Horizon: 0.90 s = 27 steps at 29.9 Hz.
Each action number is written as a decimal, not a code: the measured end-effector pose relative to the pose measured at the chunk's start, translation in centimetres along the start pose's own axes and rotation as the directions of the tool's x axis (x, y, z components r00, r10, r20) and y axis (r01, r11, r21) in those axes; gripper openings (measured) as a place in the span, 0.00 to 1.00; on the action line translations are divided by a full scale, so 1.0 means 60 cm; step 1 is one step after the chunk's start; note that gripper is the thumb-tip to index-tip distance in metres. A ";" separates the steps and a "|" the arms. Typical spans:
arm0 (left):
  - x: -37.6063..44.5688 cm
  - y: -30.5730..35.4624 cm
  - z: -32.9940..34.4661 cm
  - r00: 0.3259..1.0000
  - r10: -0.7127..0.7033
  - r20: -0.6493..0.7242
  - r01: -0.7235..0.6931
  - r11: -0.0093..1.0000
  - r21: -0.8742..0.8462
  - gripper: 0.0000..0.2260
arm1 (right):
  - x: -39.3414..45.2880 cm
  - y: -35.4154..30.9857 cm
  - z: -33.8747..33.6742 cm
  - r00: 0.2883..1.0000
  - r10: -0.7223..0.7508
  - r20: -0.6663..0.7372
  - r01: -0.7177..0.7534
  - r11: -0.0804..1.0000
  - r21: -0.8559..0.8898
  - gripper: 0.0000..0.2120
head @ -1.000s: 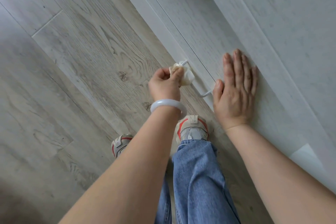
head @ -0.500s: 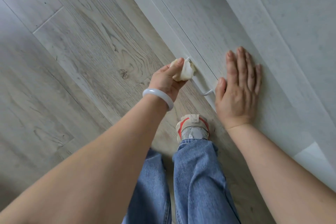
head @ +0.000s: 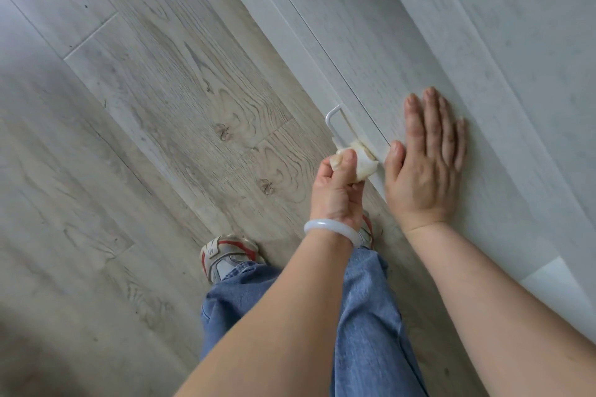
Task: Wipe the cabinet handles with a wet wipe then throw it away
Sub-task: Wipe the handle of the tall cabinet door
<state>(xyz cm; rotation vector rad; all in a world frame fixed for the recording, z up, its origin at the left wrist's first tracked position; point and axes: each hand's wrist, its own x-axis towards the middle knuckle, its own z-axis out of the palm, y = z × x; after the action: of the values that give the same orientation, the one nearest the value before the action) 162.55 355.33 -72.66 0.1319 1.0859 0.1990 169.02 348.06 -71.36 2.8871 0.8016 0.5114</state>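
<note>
A thin white bar handle (head: pixel 335 121) sticks out from the pale grey cabinet door (head: pixel 403 51). My left hand (head: pixel 337 195), with a white bangle on its wrist, pinches a crumpled white wet wipe (head: pixel 362 163) wrapped round the near end of the handle. The far end of the handle is bare. My right hand (head: pixel 425 161) lies flat on the door just right of the handle, fingers straight, thumb near the wipe.
Grey wood-grain floor (head: pixel 145 138) spreads to the left. My feet in grey-and-red shoes (head: pixel 225 255) and blue jeans (head: pixel 364 316) stand close to the cabinet base. A second cabinet panel (head: pixel 516 10) runs along the right.
My left hand has slid the wipe along the handle from its far end to its near end. My right hand has stayed flat on the door.
</note>
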 end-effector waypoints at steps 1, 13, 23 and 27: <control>-0.003 -0.003 -0.003 1.000 0.003 -0.020 -0.002 0.999 0.036 0.07 | -0.001 0.000 0.001 1.000 0.005 0.016 -0.004 1.000 -0.011 0.18; -0.042 0.015 -0.022 0.985 0.108 -0.133 -0.007 0.801 0.599 0.16 | 0.001 -0.005 0.000 1.000 0.005 0.006 -0.004 0.996 -0.092 0.18; -0.018 0.017 0.028 0.980 0.073 -0.184 0.031 0.862 0.506 0.10 | 0.009 -0.006 -0.012 1.000 -0.030 0.008 0.030 0.999 -0.014 0.13; -0.007 0.036 0.030 0.968 0.097 -0.232 0.049 0.833 0.551 0.12 | 0.003 -0.002 -0.003 0.998 0.011 0.065 -0.005 0.996 -0.090 0.17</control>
<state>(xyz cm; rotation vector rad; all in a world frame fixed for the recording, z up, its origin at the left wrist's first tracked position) 163.74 357.29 -71.03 0.6606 1.3752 -0.0894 169.07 348.27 -71.18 2.8102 0.7383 0.4393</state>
